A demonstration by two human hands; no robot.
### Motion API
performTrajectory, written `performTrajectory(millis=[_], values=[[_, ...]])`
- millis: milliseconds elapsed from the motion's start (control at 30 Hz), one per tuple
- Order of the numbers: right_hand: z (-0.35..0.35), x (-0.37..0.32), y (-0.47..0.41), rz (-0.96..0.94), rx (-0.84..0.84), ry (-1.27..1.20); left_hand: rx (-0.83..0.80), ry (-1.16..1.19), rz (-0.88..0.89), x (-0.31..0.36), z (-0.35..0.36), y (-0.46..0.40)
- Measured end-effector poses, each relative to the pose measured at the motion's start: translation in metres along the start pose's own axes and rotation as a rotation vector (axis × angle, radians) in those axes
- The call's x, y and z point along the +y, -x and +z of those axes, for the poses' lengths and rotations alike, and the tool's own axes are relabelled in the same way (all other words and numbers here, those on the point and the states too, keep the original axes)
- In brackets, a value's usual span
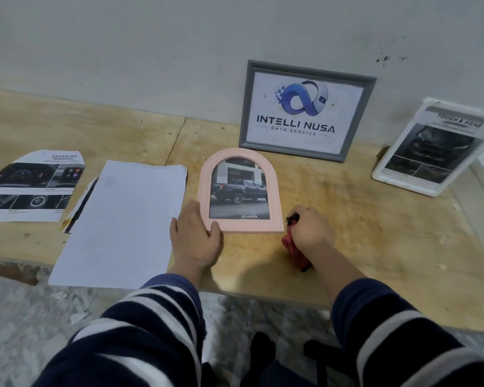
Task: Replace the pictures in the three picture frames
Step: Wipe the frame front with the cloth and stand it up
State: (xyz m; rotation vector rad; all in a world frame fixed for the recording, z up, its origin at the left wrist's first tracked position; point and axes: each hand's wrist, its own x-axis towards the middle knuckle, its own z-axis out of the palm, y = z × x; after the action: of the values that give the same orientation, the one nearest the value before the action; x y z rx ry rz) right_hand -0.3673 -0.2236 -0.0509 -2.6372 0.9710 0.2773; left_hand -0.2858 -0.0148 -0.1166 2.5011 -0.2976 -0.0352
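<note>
A pink arched picture frame (274,188) lies flat on the wooden board, holding a photo of a dark pickup truck. My left hand (194,236) rests on its lower left corner, thumb on the bottom edge. My right hand (310,229) sits just right of the frame, closed around a red-handled tool (295,252) whose dark tip shows above my fingers. A grey rectangular frame (358,118) with a logo print leans on the wall behind. At the far right leans a white frame (386,177) with a dark car print.
A blank white sheet (123,222) lies left of the pink frame, over another print. Further left lies a car-interior print (34,185) cut to an arch. The wooden board (375,233) ends just before my sleeves; marbled floor lies below.
</note>
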Motion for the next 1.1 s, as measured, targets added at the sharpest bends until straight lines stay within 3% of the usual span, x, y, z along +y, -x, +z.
performTrajectory(millis=[200, 567, 1100], values=[[-0.014, -0.006, -0.053, -0.110, 0.094, -0.124, 0.109, -0.148, 0.038, 0.026, 0.017, -0.001], [-0.016, -0.038, -0.119, -0.535, 0.170, 0.463, 0.089, -0.244, -0.018, 0.026, 0.029, -0.005], [-0.004, -0.037, -0.097, -0.311, 0.070, 0.344, 0.002, -0.349, -0.044, 0.028, 0.026, -0.005]])
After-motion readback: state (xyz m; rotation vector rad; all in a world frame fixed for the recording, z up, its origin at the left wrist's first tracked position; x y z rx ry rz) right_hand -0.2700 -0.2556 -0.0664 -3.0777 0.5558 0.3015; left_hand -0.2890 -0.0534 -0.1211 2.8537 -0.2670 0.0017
